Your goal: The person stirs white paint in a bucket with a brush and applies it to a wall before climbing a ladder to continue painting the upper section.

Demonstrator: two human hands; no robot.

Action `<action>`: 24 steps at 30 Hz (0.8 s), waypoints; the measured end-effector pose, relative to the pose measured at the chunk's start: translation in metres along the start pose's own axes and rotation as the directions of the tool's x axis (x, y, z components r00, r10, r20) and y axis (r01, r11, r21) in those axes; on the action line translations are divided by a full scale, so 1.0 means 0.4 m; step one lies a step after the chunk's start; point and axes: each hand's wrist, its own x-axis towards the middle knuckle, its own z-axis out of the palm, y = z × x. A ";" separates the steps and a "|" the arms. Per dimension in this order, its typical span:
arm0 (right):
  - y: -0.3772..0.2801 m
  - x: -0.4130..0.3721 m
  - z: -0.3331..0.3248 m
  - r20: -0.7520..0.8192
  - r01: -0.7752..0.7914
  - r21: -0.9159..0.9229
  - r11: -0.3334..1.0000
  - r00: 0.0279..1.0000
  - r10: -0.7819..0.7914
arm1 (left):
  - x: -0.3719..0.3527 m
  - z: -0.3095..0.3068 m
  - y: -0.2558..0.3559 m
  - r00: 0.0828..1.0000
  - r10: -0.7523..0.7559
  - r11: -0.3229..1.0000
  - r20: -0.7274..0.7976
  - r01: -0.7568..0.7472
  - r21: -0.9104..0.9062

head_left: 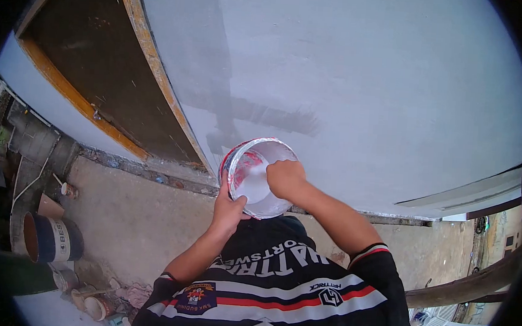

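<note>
The black shirt (276, 310) carries large white letters, upside down in this view, of which "ATTRI" and "ORTSWE" show, and a small "HATTRICK" beside a logo on its white stripe. Its crest patch (196, 296) bears tiny letters, perhaps "SMK BUDIM". The blue drum (59, 240) shows "BES" on its white band; the red print on the pail (235, 161) is too smeared to read.

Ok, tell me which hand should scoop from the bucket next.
Right, probably. The right hand is down inside the open mouth of the bucket, against the white paint. The left hand grips the bucket from below and carries it, so it is not free.
</note>
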 end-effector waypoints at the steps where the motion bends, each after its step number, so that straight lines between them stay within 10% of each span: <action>1: 0.010 0.005 0.004 0.024 0.058 0.048 0.997 0.998 -0.059 | 0.000 -0.001 0.000 1.000 -0.007 1.000 0.000 0.007 -0.003; 12: -0.010 -0.009 -0.033 -0.065 -0.044 0.055 0.998 0.997 0.047 | 0.006 -0.004 -0.001 1.000 -0.011 0.999 -0.016 0.012 0.030; 24: 0.089 -0.127 -0.137 -0.219 0.187 0.367 0.911 0.969 -0.111 | -0.028 -0.003 0.036 0.997 0.053 0.999 -0.057 -0.053 -0.006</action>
